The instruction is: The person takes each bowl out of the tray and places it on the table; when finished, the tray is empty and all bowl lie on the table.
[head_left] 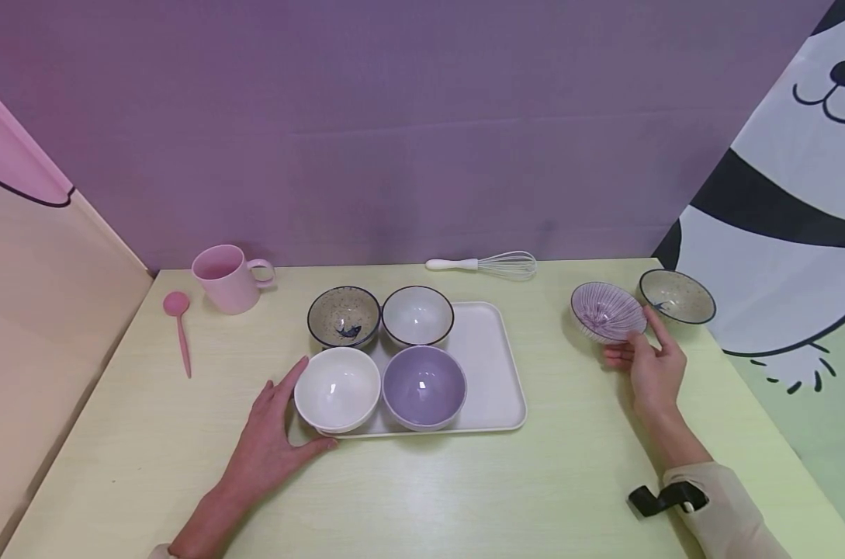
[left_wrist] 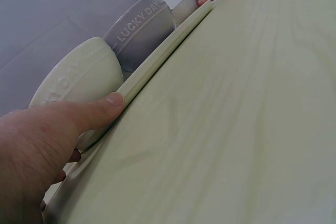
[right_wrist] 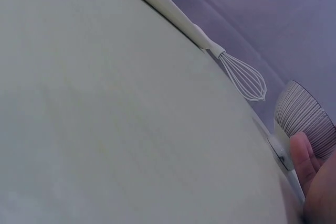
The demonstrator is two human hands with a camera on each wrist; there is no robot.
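At the right, my right hand (head_left: pixel 656 376) grips a purple-striped bowl (head_left: pixel 606 310) by its near right side. Its ribbed outside (right_wrist: pixel 304 116) shows by the fingertips in the right wrist view. My left hand (head_left: pixel 275 431) rests at the front left corner of a white tray (head_left: pixel 488 365), thumb along the front rim. The fingers lie spread beside a white bowl (head_left: pixel 337 388). A purple bowl (head_left: pixel 424 388) sits to its right, marked LUCKY DAY in the left wrist view. Behind them stand a speckled bowl (head_left: pixel 343 314) and a dark-rimmed white bowl (head_left: pixel 418 314).
Another speckled bowl (head_left: pixel 677 295) stands at the far right, just behind the striped one. A whisk (head_left: pixel 492 265) lies along the back edge. Toward the back left are a pink mug (head_left: pixel 228 279) and a pink spoon (head_left: pixel 180 330).
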